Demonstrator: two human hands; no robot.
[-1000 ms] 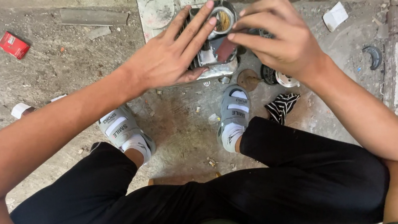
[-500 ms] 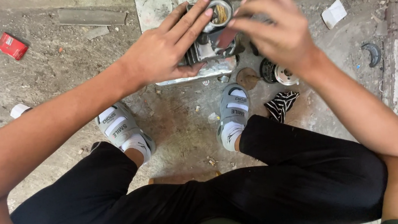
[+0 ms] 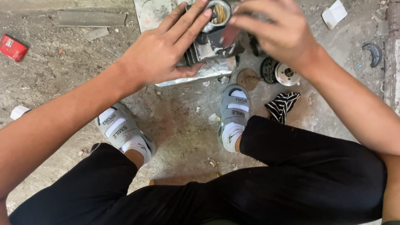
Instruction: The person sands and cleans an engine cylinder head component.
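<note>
Small engine (image 3: 208, 44) under both hands, left hand (image 3: 166, 52) spread flat on it, right hand (image 3: 277, 28) blurred, apparently pinching a reddish piece (image 3: 228, 35)

Dusty, debris-strewn concrete floor (image 3: 53, 86)

The small engine (image 3: 210, 41) sits on a metal plate (image 3: 152, 8) under both grips; round parts (image 3: 278, 71) lie right, a small box (image 3: 11, 47) far left.

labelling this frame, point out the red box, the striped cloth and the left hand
red box (image 3: 11, 47), head view, middle of its top face
striped cloth (image 3: 281, 105), head view, centre of the folds
left hand (image 3: 163, 50), head view, back of the hand
</note>
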